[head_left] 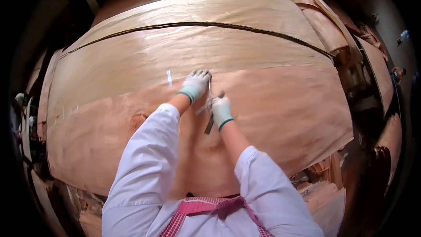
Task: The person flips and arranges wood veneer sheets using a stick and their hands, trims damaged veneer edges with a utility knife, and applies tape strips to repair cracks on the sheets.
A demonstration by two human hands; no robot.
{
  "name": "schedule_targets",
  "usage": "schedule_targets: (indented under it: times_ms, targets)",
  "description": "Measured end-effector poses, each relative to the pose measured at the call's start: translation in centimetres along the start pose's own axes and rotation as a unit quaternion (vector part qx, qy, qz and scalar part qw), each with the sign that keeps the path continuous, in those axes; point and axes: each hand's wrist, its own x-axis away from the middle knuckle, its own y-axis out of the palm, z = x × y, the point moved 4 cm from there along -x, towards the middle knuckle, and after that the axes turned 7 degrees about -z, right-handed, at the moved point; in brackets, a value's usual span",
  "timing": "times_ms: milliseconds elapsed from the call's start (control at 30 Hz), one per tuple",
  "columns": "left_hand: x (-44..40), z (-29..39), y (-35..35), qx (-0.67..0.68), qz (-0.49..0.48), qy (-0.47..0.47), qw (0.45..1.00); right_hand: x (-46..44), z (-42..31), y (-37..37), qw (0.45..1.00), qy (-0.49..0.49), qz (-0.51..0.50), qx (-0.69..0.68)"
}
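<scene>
A reddish veneer sheet (280, 118) overlaps or meets a paler veneer sheet (131, 61) along a seam across the work surface. My left hand (195, 84), in a white glove with a green cuff, lies flat near that seam, fingers stretched forward. Just right of and below it, my right hand (220, 107), gloved too, is closed around a flat dark blade (209, 125) that sticks out toward me. A thin, shiny strip of tape (209, 88) runs between the hands; where its ends attach is unclear. Another short tape strip (169, 78) crosses the seam left of my left hand.
A dark gap (193, 24) crosses the pale veneer farther back. Rolled veneer (318, 22) lies at the back right. Torn veneer scraps (324, 202) are piled below the front right edge, and more sheets (379, 72) stand at the right.
</scene>
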Motion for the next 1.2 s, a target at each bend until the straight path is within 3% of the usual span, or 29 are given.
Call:
schedule_targets:
  times_ms: [67,133,267,333,467,600,733,867,900,967,1000,1033,1133,1200]
  targets:
    - [0.7,0.7,-3.1,0.047,-0.082,-0.068,0.993,1.0,-2.8,-2.9,0.996,-0.070,-0.035,0.045]
    - [1.6,0.1,-3.3,0.134,0.082,-0.173,0.972,1.4,-4.9,-5.9,0.968,-0.063,-0.072,0.234]
    - [6.1,1.8,-1.9,0.135,0.181,-0.267,0.937,2.1,-6.4,-8.7,0.960,0.017,-0.143,0.239]
    - [7.6,2.8,-2.6,0.146,0.186,-0.282,0.930,1.6,-5.9,-8.9,0.957,0.013,-0.187,0.223]
    - [7.2,3.2,-1.9,0.153,0.208,-0.261,0.930,0.0,-3.3,-9.0,0.974,0.042,-0.174,0.137]
    - [3.6,4.7,-0.8,0.140,0.233,-0.155,0.950,-0.4,-4.7,-8.6,0.968,0.060,-0.182,0.159]
    - [1.1,4.0,-0.1,0.168,0.268,-0.190,0.930,-0.4,-5.3,-8.8,0.971,0.107,-0.160,0.144]
    - [-0.4,2.6,-0.8,0.178,0.239,-0.249,0.922,-0.1,-4.2,-9.4,0.971,0.131,-0.168,0.108]
    - [-0.7,2.1,-0.3,0.219,0.172,-0.287,0.916,0.5,-4.0,-9.5,0.971,0.142,-0.163,0.100]
    - [0.2,3.5,0.0,0.206,0.195,-0.265,0.922,0.3,-2.9,-9.8,0.970,0.149,-0.157,0.111]
    - [0.5,3.9,0.0,0.198,0.211,-0.251,0.924,-0.4,-4.0,-9.5,0.948,0.083,-0.194,0.237]
    - [0.4,3.7,0.6,0.195,0.165,-0.256,0.932,-1.5,-5.7,-9.4,0.906,0.016,-0.227,0.357]
    - [0.0,3.4,0.5,0.199,0.142,-0.274,0.930,-7.1,-9.8,-10.5,0.679,-0.146,-0.265,0.669]
    - [0.0,3.5,-0.3,0.186,0.150,-0.271,0.932,-9.8,-12.9,-11.2,0.628,-0.042,-0.321,0.708]
